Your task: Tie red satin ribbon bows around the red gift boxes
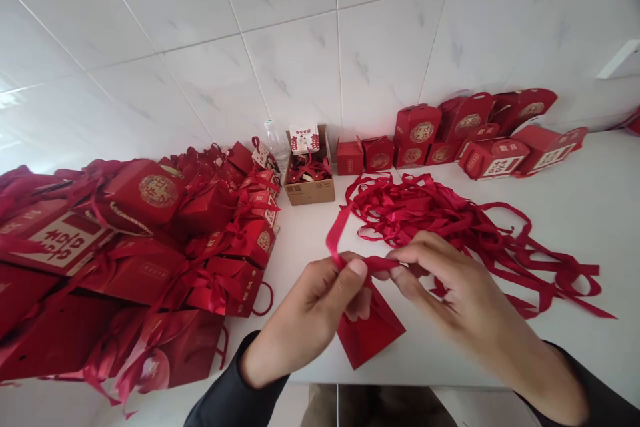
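Observation:
Over the front of the white table, my left hand (320, 307) pinches a red ribbon (339, 230) between thumb and fingers, and one loose end sticks up above the knuckles. My right hand (450, 290) grips the same ribbon between thumb and index finger, a short way to the right. Directly beneath both hands lies a small red gift box (373, 333), partly covered by my left hand. Whether the ribbon goes around this box is hidden by my fingers. Just behind my right hand spreads a tangled heap of loose red ribbons (425, 207).
Piled on the left are many finished-looking red gift boxes (210, 213) with bows. At the back stand a cardboard box (310, 193) holding ribbon pieces, a clear plastic bottle (274, 140) and a row of red boxes (417, 133) against the tiled wall (290, 73).

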`<state>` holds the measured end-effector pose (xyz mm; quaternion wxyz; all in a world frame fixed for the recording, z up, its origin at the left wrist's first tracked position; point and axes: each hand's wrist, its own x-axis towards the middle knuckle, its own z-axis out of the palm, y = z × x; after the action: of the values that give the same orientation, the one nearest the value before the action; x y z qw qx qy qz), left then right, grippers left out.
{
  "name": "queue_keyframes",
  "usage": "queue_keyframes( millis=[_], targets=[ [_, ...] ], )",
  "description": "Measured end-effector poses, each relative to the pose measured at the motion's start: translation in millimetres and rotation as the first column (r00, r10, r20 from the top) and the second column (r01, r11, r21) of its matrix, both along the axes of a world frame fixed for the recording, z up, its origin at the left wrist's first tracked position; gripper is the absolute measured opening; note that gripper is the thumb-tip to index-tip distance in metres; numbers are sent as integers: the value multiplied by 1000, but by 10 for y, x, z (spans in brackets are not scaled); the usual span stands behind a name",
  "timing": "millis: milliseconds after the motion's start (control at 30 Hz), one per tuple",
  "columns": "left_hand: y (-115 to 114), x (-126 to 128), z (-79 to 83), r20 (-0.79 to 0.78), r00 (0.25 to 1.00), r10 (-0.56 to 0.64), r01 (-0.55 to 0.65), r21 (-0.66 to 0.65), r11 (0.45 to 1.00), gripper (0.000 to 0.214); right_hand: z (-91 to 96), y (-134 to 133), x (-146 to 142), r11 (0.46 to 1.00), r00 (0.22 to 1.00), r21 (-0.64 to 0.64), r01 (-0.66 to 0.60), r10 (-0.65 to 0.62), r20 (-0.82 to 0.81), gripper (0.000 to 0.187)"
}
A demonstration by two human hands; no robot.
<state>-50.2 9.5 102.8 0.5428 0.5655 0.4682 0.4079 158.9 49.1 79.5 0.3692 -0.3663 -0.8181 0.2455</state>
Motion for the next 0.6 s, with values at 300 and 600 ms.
queue_keyframes(
  millis=[300,600],
  targets=[
    [-119,-82,-152,-341,923,181,-53,352,934,21,-24,125,-25,907,987,-394,-150,114,-111,32],
    [-156,-113,-444,-394,796,458,133,854,504,51,-127,249,-211,704,898,-558,-439,357,-257,25]
  ],
)
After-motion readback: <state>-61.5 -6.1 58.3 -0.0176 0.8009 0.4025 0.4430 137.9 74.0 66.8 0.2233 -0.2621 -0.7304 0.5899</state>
